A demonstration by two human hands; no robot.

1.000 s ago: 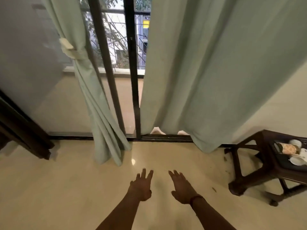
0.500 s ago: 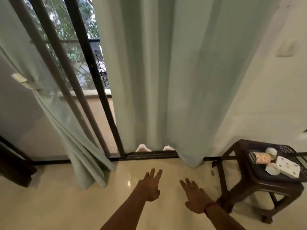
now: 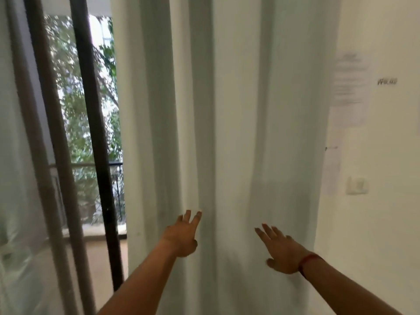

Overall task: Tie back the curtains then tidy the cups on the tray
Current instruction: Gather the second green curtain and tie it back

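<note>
The pale green right curtain (image 3: 227, 110) hangs loose and fills the middle of the view in long folds. My left hand (image 3: 181, 235) reaches toward it with fingers spread, fingertips at or just short of a fold. My right hand (image 3: 280, 248), a red thread on its wrist, is stretched out open in front of the curtain's right part. Neither hand holds anything. The left curtain (image 3: 13, 155) shows as a pale blurred strip at the far left. The tray and cups are out of view.
Dark door frames (image 3: 91, 133) stand left of the curtain, with trees and a balcony railing (image 3: 113, 178) beyond the glass. A cream wall (image 3: 386, 155) on the right carries paper notices (image 3: 350, 87) and a switch plate (image 3: 358, 185).
The view has risen from the floor to the curtain's middle and moved closer. Both hands have lifted and reached forward to the right curtain. The small table with the tray has dropped out of view.
</note>
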